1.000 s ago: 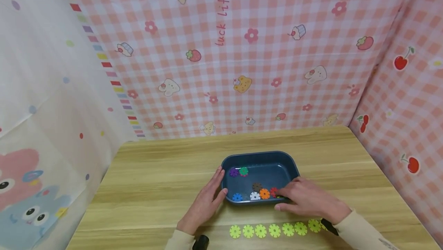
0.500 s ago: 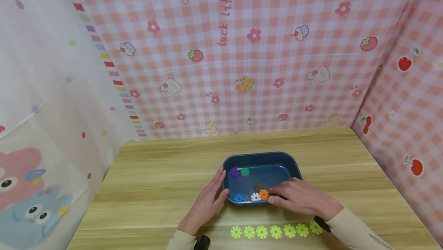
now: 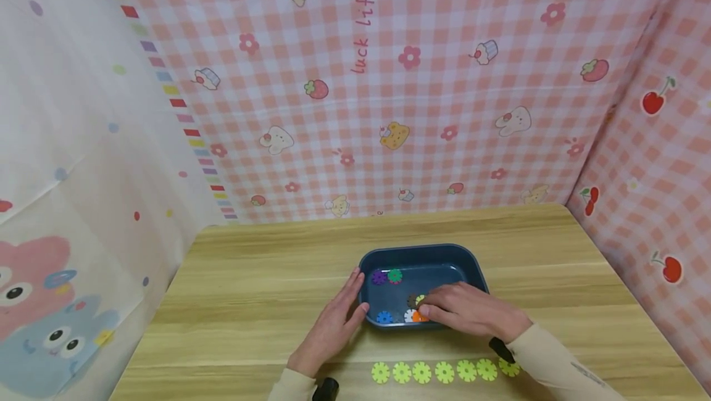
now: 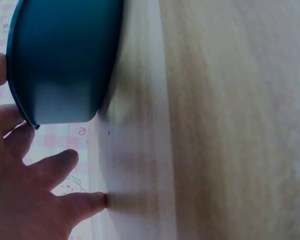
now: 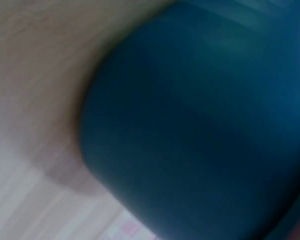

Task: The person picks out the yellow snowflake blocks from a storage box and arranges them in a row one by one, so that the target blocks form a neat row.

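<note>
A dark blue tray (image 3: pixel 478 268) sits on the table with several notched plastic discs inside. My left hand (image 3: pixel 330 327) rests along its left side with fingers extended; in the left wrist view fingertips touch the rim of the tray (image 4: pixel 65 65) while other fingers spread apart. My right hand (image 3: pixel 472 311) reaches over the front right part of the tray and pinches a yellow-green disc (image 3: pixel 420 300) at its fingertips. Close by lie a brown disc (image 3: pixel 411 301), a white disc (image 3: pixel 409 316) and an orange disc (image 3: pixel 418 316), partly covered. The right wrist view mostly shows the outside of the tray (image 5: pixel 190 125), blurred.
Several yellow-green discs (image 3: pixel 421 372) form a row in front of the tray, its right end overlapped by the right sleeve. A blue disc (image 3: pixel 384 318), a purple disc (image 3: pixel 379 277) and a green disc (image 3: pixel 395 276) lie elsewhere in the tray. Patterned cloth (image 3: pixel 333 111) hangs behind the table.
My right hand has moved left inside the tray, from the red disc toward the brown and orange ones; the yellow-green disc now shows at its fingertips. My left hand stays at the tray's side.
</note>
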